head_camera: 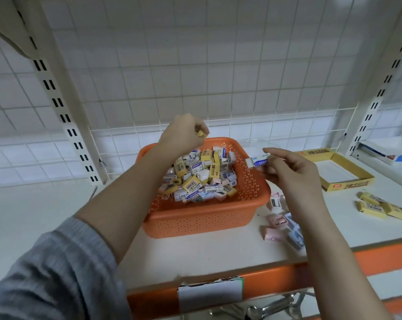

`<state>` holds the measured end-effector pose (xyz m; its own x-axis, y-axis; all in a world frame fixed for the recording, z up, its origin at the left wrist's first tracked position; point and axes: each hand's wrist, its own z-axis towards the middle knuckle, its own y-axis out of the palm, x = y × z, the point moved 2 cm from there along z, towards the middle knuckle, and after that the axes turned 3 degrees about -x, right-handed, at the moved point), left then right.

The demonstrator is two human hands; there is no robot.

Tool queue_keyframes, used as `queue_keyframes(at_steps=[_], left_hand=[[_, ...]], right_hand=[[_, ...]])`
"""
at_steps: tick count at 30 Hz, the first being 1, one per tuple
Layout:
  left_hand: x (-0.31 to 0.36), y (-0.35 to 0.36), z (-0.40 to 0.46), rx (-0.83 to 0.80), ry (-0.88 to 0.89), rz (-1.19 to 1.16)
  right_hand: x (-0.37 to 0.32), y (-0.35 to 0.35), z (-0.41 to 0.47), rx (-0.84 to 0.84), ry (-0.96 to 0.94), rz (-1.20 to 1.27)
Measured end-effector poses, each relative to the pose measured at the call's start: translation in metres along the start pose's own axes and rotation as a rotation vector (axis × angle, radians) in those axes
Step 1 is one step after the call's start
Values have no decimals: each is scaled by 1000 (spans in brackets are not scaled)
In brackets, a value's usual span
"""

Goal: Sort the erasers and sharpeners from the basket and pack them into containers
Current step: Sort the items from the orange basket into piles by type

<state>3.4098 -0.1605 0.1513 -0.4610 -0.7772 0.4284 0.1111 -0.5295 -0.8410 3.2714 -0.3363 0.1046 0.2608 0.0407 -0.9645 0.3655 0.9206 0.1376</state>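
Pinching a yellow eraser (201,134) over the basket (209,218), left hand (184,135); right hand (292,172) grips a white eraser (257,160).

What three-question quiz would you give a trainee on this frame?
1. True or false: the left hand holds a yellow eraser above the basket.
2. What does the right hand hold? A) pink sharpener B) white eraser with a blue label C) nothing
3. Fill in: the open yellow box on the shelf lies to the basket's ____.

Key: 1 true; 2 B, the white eraser; 3 right.
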Motion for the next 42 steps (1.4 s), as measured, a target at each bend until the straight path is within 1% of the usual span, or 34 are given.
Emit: queue_keyframes(at_steps=[4,9,11,14,17,22,26,28,30,32,34,37,39,42], left_hand=[[26,-6,-28,48,39,-254],[59,11,-57,111,38,-465],[77,23,-66,112,48,-494],[107,45,-77,146,49,-473],[141,72,-89,191,-16,-467],[203,117,-109,205,-118,-610],[247,141,-114,179,-141,-612],[264,150,-113,170,-132,-587],[278,159,-110,158,-111,-574],[288,169,-106,134,-97,-581],[297,180,-104,98,-83,-591],[301,193,-100,56,-103,-615],[299,200,-97,52,-152,-634],[294,210,-93,50,-209,-650]], right_hand=[[-2,-11,-3,42,-37,19],[-9,-45,-4,74,-74,20],[-11,-66,-2,83,-88,3],[-13,-104,3,87,-103,-28],[-15,-149,10,53,-110,-122],[-21,-231,23,-37,-74,-195],[-27,-289,32,4,-21,-196],[-27,-320,41,92,-20,-268],[-22,-355,56,189,-16,-387],[-13,-387,74,249,14,-525],[-3,-411,88,266,61,-661],[13,-425,97,241,97,-804],[23,-428,96,237,86,-865],[34,-430,93,282,33,-930]])
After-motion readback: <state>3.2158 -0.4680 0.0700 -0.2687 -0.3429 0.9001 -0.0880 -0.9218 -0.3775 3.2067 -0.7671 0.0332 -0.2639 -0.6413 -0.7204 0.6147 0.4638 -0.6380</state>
